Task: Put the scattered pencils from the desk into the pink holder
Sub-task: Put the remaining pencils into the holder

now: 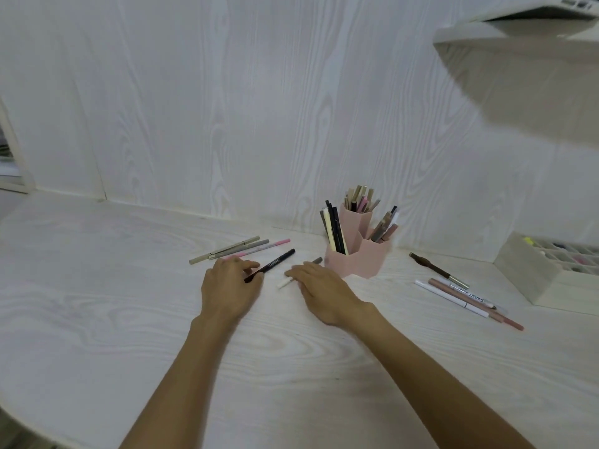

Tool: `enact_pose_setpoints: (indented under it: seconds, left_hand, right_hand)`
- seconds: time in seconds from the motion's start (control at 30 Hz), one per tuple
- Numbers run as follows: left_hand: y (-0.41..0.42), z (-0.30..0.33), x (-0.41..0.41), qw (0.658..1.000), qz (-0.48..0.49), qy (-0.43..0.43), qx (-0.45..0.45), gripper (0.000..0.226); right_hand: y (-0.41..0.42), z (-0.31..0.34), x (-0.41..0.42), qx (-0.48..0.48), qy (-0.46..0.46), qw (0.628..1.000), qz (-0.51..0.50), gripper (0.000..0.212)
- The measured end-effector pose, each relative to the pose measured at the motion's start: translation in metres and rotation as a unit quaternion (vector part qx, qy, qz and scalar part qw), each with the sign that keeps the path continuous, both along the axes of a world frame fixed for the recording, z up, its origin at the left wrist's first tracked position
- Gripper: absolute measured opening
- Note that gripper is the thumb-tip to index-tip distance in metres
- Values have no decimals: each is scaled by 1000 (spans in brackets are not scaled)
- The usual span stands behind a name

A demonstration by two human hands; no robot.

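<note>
I can read "SWEET" on one pencil (474, 297) in the pile on the right of the worktop (97, 303). The black pencil (274, 264) has white letters too, but they are too small for me to read.

The pink holder (359, 254) stands far back, near the wall. It has three six-sided cups joined together, and all three are full of pencils that stick up. They are black, tan, pink and white.

My left hand (228, 291) lies palm down, and its fingers pinch the near end of the black pencil. My right hand (324, 294) is just left of the holder. It rests on a white pencil (285, 282), with its fingers curled. I cannot tell if it grips it.

Three more pencils (236, 249) lie far left of my hands: tan, grey and pink.
</note>
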State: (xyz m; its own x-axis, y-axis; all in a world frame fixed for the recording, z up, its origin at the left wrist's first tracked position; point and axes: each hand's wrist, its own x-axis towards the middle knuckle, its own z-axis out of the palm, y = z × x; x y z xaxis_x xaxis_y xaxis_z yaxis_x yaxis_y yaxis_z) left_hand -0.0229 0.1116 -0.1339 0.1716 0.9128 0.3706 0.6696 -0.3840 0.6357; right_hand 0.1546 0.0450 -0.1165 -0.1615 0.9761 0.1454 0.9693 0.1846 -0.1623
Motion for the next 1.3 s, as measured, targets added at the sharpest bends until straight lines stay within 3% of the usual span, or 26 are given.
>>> enact_pose_setpoints:
  seconds: [0.1, 0.2, 0.33, 0.5, 0.63, 0.77, 0.97, 1.17, 1.3]
  left_hand:
    - [2, -1, 1, 998, -23, 41, 30, 17]
    - [0, -1, 4, 1000, -2, 8, 13, 14]
    - [-3, -2, 2, 986, 30, -164, -28, 10]
    - [-3, 10, -2, 937, 7, -348, -8, 12]
    - [-9, 60, 25, 916, -22, -398, 52, 16]
    - [-24, 112, 77, 932, -74, -339, 104, 22]
    - [-38, 134, 143, 964, -88, -202, 147, 21]
    - [-25, 94, 178, 993, -98, -38, 47, 26]
    - [-21, 78, 175, 993, -116, -26, 16, 12]
  right_hand:
    - [-26, -4, 21, 32, 57, 998, 15, 33]
    - [-57, -15, 45, 12, 157, 987, -11, 32]
    - [-70, -20, 63, 62, 291, 951, -83, 14]
    - [-70, -27, 64, 170, 239, 954, -65, 27]
    - [-70, -23, 67, 215, 309, 917, -134, 31]
    - [-70, -22, 72, 202, 357, 894, -179, 14]
    - [-71, -17, 72, 199, 370, 872, -253, 15]
    - [-73, -17, 71, 202, 356, 878, -249, 5]
    - [-70, -18, 72, 204, 375, 872, -238, 6]
